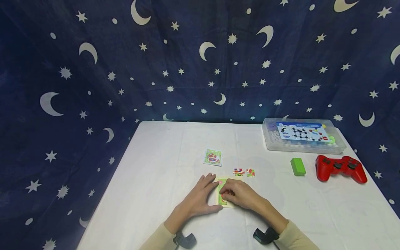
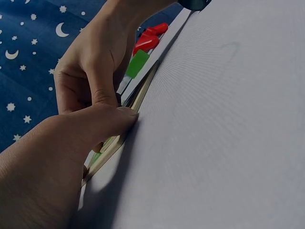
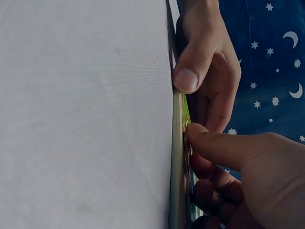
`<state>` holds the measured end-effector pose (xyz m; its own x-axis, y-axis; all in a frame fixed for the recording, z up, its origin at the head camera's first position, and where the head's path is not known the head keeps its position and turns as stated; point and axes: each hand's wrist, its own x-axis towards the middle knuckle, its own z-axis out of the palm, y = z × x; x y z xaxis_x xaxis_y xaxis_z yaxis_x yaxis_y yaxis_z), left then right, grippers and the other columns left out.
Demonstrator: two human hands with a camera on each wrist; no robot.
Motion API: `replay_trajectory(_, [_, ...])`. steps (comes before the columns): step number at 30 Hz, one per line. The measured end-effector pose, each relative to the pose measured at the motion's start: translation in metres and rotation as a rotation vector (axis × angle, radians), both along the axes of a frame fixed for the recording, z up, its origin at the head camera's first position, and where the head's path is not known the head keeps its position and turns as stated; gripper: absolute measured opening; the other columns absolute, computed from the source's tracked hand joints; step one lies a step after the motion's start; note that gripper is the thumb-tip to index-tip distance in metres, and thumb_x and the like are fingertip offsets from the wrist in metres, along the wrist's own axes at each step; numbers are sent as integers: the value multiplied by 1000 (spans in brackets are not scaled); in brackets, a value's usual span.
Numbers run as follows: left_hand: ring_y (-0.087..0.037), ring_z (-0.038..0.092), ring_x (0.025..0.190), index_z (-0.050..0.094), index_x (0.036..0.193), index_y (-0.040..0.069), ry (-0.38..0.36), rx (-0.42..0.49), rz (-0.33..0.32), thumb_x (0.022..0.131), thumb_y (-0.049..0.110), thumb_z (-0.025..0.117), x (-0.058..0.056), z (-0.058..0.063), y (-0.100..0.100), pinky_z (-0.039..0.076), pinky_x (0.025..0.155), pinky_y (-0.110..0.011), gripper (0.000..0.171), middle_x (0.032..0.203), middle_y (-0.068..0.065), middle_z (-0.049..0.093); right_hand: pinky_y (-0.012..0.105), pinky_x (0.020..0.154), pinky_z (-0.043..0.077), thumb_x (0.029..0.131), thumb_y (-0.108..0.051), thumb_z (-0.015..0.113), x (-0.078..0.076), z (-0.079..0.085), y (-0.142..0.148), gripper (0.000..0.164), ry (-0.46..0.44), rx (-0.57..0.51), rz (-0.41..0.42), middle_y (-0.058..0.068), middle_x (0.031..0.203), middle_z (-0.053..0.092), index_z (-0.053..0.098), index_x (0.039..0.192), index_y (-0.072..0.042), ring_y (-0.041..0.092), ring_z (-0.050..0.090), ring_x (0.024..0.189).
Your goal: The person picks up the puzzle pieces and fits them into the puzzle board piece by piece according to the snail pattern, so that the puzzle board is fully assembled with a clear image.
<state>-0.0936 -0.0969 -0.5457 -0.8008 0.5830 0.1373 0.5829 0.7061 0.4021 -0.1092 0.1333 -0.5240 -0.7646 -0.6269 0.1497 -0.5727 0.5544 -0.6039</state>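
A small wooden puzzle board (image 1: 229,205) with a green picture lies near the table's front. My left hand (image 1: 200,198) rests at its left side, fingers stretched toward the top corner and thumb against the near edge. In the left wrist view that thumb touches the board's rim (image 2: 110,151). Over the board, my right hand (image 1: 242,195) has its fingers curled and pinches a puzzle piece (image 3: 187,139), mostly hidden behind thumb and fingers. Beyond the board lie two loose puzzle pieces (image 1: 239,172) (image 1: 251,173) and a square picture card (image 1: 213,157).
A clear plastic box (image 1: 303,147) with a molecule-model label stands at the back right of the white table (image 1: 150,166). In front of it are a green block (image 1: 298,166) and a red game controller (image 1: 340,168). A dark blue star-and-moon cloth (image 1: 187,83) hangs behind.
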Motion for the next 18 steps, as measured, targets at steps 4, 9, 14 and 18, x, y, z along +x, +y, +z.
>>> replay_trajectory(4, [-27,31,152,53,144,14,17,10,0,90,67,57,0,0,1,24,128,-45,76,160,-6,39,15,64,47,88,-21,77,0,0,0,5,-10,-11,0,-17,84,63,77,93,-20,-7,51,74])
replay_trajectory(9, [-27,33,151,55,142,12,30,12,4,95,60,55,0,1,1,25,128,-46,68,159,-8,41,16,65,48,86,-21,78,0,2,-1,5,-16,-23,3,-14,85,65,80,90,-19,-6,55,75])
replay_trajectory(14, [-26,32,152,55,142,13,13,2,14,94,61,56,0,2,2,23,129,-44,68,159,-7,41,16,65,49,85,-22,78,-1,2,-1,5,-4,-4,0,-14,84,65,80,89,-18,-6,55,75])
replay_trajectory(18, [-26,33,151,56,141,13,12,1,18,93,62,57,0,2,3,24,129,-44,69,158,-6,42,16,64,49,85,-21,79,0,3,-1,6,11,7,2,-14,84,66,80,89,-18,-6,55,74])
